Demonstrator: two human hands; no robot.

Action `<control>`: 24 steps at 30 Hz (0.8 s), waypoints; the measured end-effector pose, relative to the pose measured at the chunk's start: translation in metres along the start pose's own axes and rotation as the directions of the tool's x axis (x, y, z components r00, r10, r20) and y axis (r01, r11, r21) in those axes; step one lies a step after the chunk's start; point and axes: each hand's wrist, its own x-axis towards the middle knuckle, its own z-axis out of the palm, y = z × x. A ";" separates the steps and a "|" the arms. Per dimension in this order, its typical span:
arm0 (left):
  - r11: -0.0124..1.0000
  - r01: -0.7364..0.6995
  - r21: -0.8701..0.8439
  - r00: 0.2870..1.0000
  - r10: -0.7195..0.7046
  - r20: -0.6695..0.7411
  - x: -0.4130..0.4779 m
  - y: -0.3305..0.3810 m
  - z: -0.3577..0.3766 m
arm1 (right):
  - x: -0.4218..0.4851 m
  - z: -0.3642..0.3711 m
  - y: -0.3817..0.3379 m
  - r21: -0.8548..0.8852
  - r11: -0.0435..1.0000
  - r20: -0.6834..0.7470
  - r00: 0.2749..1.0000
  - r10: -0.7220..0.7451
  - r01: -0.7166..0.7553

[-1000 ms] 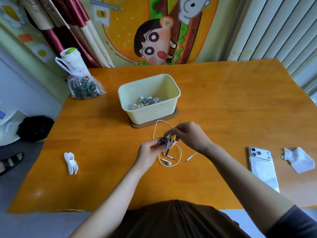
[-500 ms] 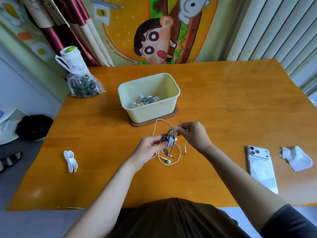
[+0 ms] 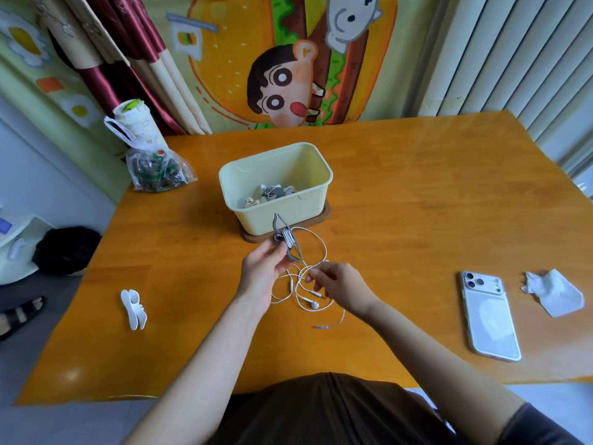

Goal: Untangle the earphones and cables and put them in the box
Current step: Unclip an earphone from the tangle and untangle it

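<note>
Broadly, the orange bench (image 3: 417, 203) is taken up at centre by a pale yellow box (image 3: 288, 216), w/ small grey & white bits seen inside. A phone (image 3: 491, 319) & crumpled tissue (image 3: 555, 292) are laid at right, a plastic bag (image 3: 157, 168) & white clip (image 3: 134, 309) at left. White earphones (image 3: 313, 304) are strung just in front of the box: their grey winder (image 3: 286, 239) is pinched by the left grip (image 3: 263, 271), the cable by the right grip (image 3: 340, 284). Earbud & plug are left lying on the bench.
</note>
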 end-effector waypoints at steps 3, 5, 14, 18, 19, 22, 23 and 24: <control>0.972 -0.088 0.218 0.994 0.100 -0.043 0.002 -0.005 0.000 | -0.006 0.004 -0.004 -0.105 0.991 0.008 0.997 -0.077 0.078; 0.901 -0.169 0.400 0.981 0.193 -0.019 0.003 -0.010 -0.002 | -0.010 0.004 -0.007 -0.131 0.984 0.008 0.993 -0.117 0.117; 0.528 -0.261 0.808 0.956 0.256 0.141 0.003 -0.019 -0.014 | -0.005 -0.036 -0.017 -0.157 0.983 0.033 0.995 -0.094 0.098; 0.493 -0.270 0.827 0.963 0.159 0.219 0.001 -0.023 -0.013 | 0.002 -0.053 -0.011 -0.248 0.965 -0.006 0.996 -0.090 0.086; 0.497 -0.282 0.821 0.959 0.133 0.249 0.000 -0.024 -0.011 | 0.004 -0.055 -0.009 -0.269 0.961 -0.030 0.996 -0.083 0.072; 0.536 -0.313 0.784 0.940 0.061 0.334 -0.002 -0.026 -0.006 | 0.005 -0.056 -0.001 -0.270 0.962 -0.114 0.991 -0.065 0.032; 0.562 -0.311 0.766 0.934 0.032 0.356 -0.003 -0.025 -0.006 | 0.006 -0.057 0.001 -0.259 0.966 -0.129 0.990 -0.058 0.023; 0.590 -0.299 0.750 0.928 -0.003 0.373 -0.004 -0.025 -0.005 | 0.005 -0.057 0.003 -0.247 0.969 -0.134 0.990 -0.050 0.015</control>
